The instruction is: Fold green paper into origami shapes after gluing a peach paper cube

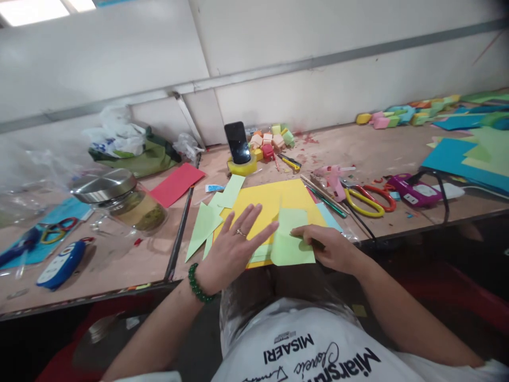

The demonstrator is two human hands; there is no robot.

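Note:
My left hand (235,243) lies flat with fingers spread on a yellow sheet of paper (274,202), a ring on one finger and a green bead bracelet at the wrist. Just to its right, a light green folded paper (291,240) rests on the yellow sheet. My right hand (329,245) presses down on the green paper's right edge with curled fingers. Loose light green paper pieces (210,220) lie left of the yellow sheet.
A phone (237,142) stands in a yellow tape roll (242,167). Foam blocks (272,140), a pink glue gun (333,178), yellow and red scissors (368,200), a purple device (413,192), a glass jar (127,204), a red sheet (177,183) and blue sheets (461,159) lie around.

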